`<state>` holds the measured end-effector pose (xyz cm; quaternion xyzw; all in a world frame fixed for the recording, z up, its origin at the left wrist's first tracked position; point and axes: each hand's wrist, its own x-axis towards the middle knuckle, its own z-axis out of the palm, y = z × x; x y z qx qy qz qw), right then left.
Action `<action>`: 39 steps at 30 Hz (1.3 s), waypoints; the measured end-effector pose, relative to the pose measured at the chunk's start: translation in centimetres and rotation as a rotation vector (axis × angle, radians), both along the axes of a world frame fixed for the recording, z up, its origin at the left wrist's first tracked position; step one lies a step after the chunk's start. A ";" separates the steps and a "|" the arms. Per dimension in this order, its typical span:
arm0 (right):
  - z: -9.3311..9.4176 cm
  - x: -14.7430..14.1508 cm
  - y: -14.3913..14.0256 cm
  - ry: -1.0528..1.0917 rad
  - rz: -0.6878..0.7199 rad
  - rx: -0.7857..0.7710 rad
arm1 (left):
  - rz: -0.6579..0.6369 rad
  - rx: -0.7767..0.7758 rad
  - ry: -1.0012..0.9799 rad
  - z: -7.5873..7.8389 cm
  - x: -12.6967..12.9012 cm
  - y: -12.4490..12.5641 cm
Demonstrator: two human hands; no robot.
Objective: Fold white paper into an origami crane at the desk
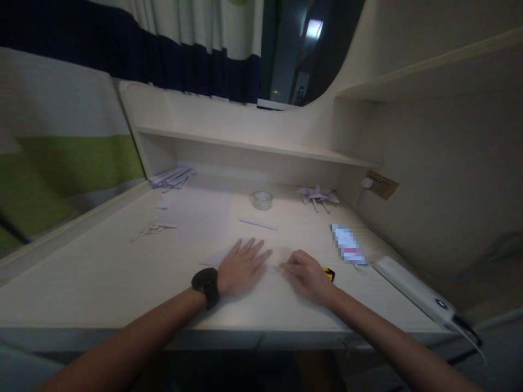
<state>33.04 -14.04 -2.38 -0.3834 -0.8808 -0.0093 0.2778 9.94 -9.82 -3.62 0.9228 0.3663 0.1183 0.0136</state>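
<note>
Presently the person's left hand (242,267) lies flat on the desk (102,272), palm down, fingers spread apart and pressing on a pale sheet of paper (216,255) that shows at its far edge. A black wristwatch (206,285) sits on that wrist. The right hand (307,276) rests just beside it, fingers curled together and pinched on a yellow-and-black tool (329,272), whose end sticks out past the knuckles; its tip, near the left fingertips, is too dim to make out.

Surroundings, noted in order. Beyond the hands lies a narrow paper strip (258,224), and past it a roll of clear tape (262,200). To the far right stands a folded paper figure (317,195). A blurred phone (348,244) lies right of the right hand, with a white power bank (412,288) nearer the desk's corner, cable attached. On the far left lie a bundle of paper strips (171,177) and small offcuts (147,230). Nothing lies between the two hands and the sheet
</note>
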 end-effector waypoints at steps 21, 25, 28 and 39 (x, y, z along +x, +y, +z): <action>-0.1 0.2 0.1 0.003 -0.011 -0.015 | -0.005 -0.019 -0.002 0.2 0.0 -0.1; -0.4 0.4 1.4 0.017 0.047 -0.012 | -0.010 -0.022 0.003 0.2 -0.1 0.0; -0.4 0.7 1.8 0.012 0.073 -0.022 | -0.012 -0.019 0.010 0.2 -0.1 0.1; -0.4 1.4 1.1 0.020 0.052 -0.055 | -0.014 -0.006 0.021 -0.1 -0.1 0.2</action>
